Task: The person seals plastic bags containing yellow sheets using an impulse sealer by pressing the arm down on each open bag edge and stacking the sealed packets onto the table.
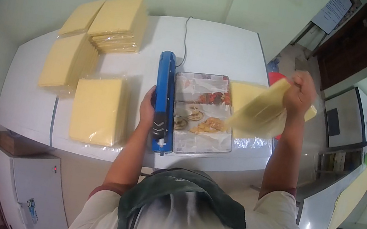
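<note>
A long blue heat sealer [162,101] stands lengthwise near the table's front edge. My left hand [147,110] is against its left side, with the fingers mostly hidden behind it. Raised over the table's right end, my right hand [299,92] is closed on the upper corner of a yellow sheet [262,110], which hangs down to the left, blurred by motion. Beneath it lie more yellow sheets [244,93]. Between the sealer and these sheets is a flat tray [196,138] with food pictures on its surface.
Stacks of yellow packs in clear plastic [99,110] fill the left part of the white table [220,38]. A cable [186,37] runs back from the sealer. Something red [274,77] shows behind the right end. A white cabinet [38,187] stands below left.
</note>
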A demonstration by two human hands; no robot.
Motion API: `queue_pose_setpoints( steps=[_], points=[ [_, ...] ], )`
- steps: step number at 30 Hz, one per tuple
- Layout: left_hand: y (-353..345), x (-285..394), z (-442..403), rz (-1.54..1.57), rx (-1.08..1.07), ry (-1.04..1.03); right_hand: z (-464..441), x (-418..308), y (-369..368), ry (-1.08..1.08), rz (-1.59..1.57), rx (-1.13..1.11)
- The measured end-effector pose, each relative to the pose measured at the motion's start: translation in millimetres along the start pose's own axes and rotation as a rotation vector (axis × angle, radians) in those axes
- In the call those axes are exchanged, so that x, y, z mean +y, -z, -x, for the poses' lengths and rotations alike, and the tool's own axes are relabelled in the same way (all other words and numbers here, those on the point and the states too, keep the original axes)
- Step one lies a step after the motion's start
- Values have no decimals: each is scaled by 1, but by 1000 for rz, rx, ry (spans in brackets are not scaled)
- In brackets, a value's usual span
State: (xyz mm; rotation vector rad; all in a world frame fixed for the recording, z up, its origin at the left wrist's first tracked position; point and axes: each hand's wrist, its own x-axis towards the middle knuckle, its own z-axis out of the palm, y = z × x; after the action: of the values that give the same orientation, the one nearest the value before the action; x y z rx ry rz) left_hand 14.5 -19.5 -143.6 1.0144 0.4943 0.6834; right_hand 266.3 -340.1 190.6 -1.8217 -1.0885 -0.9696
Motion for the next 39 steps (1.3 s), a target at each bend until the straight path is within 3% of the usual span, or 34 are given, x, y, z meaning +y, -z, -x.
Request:
queue_pose_setpoints(
  steps=[1, 4, 7, 8, 10, 11, 13, 17, 19, 20, 23, 25, 27, 29, 33, 35, 39],
  points=[
    [-26, 32, 22, -392, 58, -103, -8, -6, -14, -55, -143, -115],
    [-35, 42, 24, -356, 77, -77, 16, -32, -94, -72, -284, -428],
    [-41, 60, 31, -474, 81, -102, 47, -95, -145, -77, -182, -1003],
    [-30, 46, 23, -328, 106, -58, 64, -103, -149, -77, -188, -1000],
    [-27, 52, 24, -123, 154, -25, 107, -115, -154, -164, 125, -604],
    [-30, 65, 29, -124, 159, -29, 126, -115, -152, -161, 121, -604],
    [-39, 87, 36, -256, 210, -10, 150, -110, -144, -586, 529, -952],
    [-56, 118, 38, -577, 210, 82, 158, -119, -129, -485, 402, -1023],
    [-56, 124, 34, -1017, 95, 94, 148, -115, -131, -153, 160, -1165],
    [-59, 125, 33, -1029, 83, 91, 150, -109, -134, -46, 35, -1142],
    [-53, 105, 31, -1245, 42, 0, 158, -105, -134, 86, 98, -1074],
    [-53, 96, 21, -1158, 57, 72, 170, -109, -121, 14, 193, -971],
    [-55, 95, 26, -1140, 59, -5, 175, -116, -94, -251, 262, -1068],
    [-41, 79, 17, -792, 113, 39, 183, -104, -87, -202, 284, -1054],
    [-66, 94, 14, -1060, 148, 11, 175, -78, -98, -234, 242, -979],
    [-58, 86, 3, -1200, 155, -178, 168, -75, -102, -202, 244, -984],
    [-56, 85, -1, -1160, 191, -92, 166, -74, -107, -202, 258, -993]
  ],
)
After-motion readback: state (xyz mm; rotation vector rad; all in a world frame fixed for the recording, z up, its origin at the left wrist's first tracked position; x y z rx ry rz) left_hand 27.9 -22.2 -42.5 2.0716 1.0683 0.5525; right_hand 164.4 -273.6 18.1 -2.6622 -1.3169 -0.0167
